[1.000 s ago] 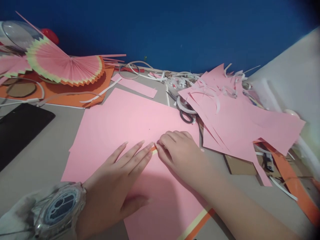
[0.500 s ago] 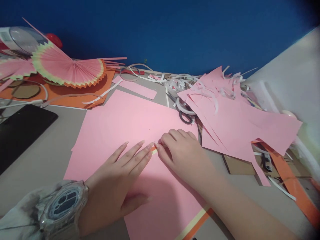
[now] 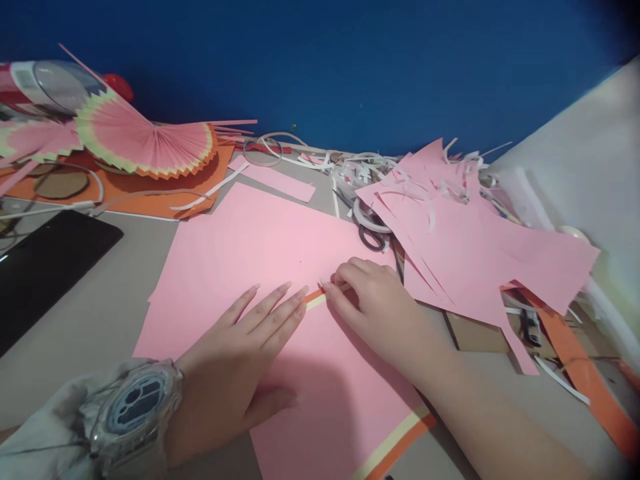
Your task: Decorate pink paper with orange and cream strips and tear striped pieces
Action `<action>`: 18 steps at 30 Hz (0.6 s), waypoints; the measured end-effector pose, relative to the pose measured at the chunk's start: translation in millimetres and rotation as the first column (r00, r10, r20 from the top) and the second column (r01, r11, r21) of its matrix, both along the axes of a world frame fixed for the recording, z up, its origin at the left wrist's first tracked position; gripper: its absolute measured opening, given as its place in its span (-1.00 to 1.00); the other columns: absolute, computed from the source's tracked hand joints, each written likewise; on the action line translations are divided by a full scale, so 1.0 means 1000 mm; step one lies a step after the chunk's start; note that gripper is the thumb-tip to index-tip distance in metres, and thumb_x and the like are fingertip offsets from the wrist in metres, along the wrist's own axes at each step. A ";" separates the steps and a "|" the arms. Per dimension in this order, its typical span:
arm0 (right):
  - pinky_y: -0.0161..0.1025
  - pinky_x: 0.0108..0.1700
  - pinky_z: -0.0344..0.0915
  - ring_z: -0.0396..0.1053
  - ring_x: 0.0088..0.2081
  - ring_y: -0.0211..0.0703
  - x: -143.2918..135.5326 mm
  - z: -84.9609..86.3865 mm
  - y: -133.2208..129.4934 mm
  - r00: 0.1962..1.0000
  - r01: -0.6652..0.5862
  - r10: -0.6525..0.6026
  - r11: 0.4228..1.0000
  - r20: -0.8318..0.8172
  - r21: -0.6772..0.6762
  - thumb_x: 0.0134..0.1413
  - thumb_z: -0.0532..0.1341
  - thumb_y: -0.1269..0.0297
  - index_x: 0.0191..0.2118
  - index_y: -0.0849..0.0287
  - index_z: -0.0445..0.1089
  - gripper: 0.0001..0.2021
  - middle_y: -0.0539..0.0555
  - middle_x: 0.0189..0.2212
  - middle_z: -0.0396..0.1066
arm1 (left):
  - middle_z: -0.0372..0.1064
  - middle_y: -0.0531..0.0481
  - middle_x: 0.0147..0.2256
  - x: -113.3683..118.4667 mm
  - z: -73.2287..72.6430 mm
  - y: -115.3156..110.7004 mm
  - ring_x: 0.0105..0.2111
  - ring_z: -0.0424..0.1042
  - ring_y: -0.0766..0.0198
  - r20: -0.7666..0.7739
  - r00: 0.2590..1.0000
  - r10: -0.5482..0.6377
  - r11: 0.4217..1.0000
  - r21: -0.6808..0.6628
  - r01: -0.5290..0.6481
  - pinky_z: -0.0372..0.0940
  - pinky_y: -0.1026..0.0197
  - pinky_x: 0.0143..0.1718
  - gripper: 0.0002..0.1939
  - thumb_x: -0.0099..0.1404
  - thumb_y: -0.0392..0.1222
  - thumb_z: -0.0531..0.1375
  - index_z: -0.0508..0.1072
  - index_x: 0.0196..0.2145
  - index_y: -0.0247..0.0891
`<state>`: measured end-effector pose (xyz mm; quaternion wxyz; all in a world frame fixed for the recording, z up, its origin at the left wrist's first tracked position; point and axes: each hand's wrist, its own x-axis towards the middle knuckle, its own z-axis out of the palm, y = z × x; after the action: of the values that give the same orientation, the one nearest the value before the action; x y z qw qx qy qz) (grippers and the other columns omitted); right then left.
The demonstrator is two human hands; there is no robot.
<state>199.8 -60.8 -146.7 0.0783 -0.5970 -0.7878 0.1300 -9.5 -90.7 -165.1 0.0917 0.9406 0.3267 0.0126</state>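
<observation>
A pink paper sheet [image 3: 320, 400] with yellow and orange bands along its near and far edges lies in front of me, partly over larger pink paper [image 3: 250, 233]. My left hand [image 3: 255, 353] rests flat on the banded sheet, fingers spread, with its fingertips beside the far band. At that far edge my right hand [image 3: 370, 293] is closed, thumb against curled fingers, pinching the banded edge of the sheet. Its fingers hide part of the band. Between the two hands a short length of the orange and yellow band [image 3: 316, 298] shows.
Folded paper fans [image 3: 150, 140] and a bottle [image 3: 55, 83] lie at the back left, above a black phone [image 3: 55, 267]. Scissors [image 3: 371, 237], paper scraps [image 3: 360, 170] and cut pink paper [image 3: 465, 247] crowd the right. A blue wall [image 3: 320, 67] stands behind.
My right hand has slid a little to the right along the banded edge, showing more of the band. My left hand stays flat on the sheet. The view has shifted slightly.
</observation>
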 end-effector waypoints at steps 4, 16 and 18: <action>-0.25 -0.32 0.06 0.18 -0.42 -0.24 0.004 0.000 0.001 0.999 -0.012 0.011 1.000 -0.041 -0.023 0.19 0.01 0.22 -0.49 0.15 0.18 -0.75 -0.04 -0.50 0.24 | -0.24 -0.03 0.26 0.002 0.001 -0.003 0.25 -0.26 0.09 -0.008 0.999 0.031 0.999 0.013 -0.031 -0.28 -0.07 0.20 -0.29 0.21 0.07 0.04 -0.01 0.21 -0.35; -0.23 -0.23 0.10 0.16 -0.32 -0.22 -0.002 0.001 -0.001 0.984 -0.145 0.136 0.987 -0.114 -0.073 0.22 -0.03 0.30 -0.40 0.17 0.24 -0.80 -0.01 -0.40 0.25 | 0.23 -0.20 0.04 -0.002 0.010 0.002 0.07 0.13 0.08 0.251 0.968 0.004 0.997 -0.073 0.015 -0.06 0.02 0.15 -0.64 0.22 -0.03 0.09 0.37 -0.15 -0.37; -0.23 -0.23 0.10 0.16 -0.32 -0.23 -0.002 0.001 -0.001 0.976 -0.186 0.174 0.979 -0.133 -0.083 0.23 -0.04 0.31 -0.39 0.17 0.24 -0.80 -0.01 -0.40 0.24 | 0.15 -0.21 0.10 -0.001 0.007 0.002 0.12 0.05 0.03 0.225 0.974 -0.014 0.999 -0.025 0.020 -0.08 -0.02 0.15 -0.53 0.20 -0.05 0.10 0.28 -0.01 -0.40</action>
<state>197.4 -61.9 -145.2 0.0867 -0.5167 -0.8252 0.2110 -10.2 -88.3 -157.8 0.1407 0.9346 0.3063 0.1136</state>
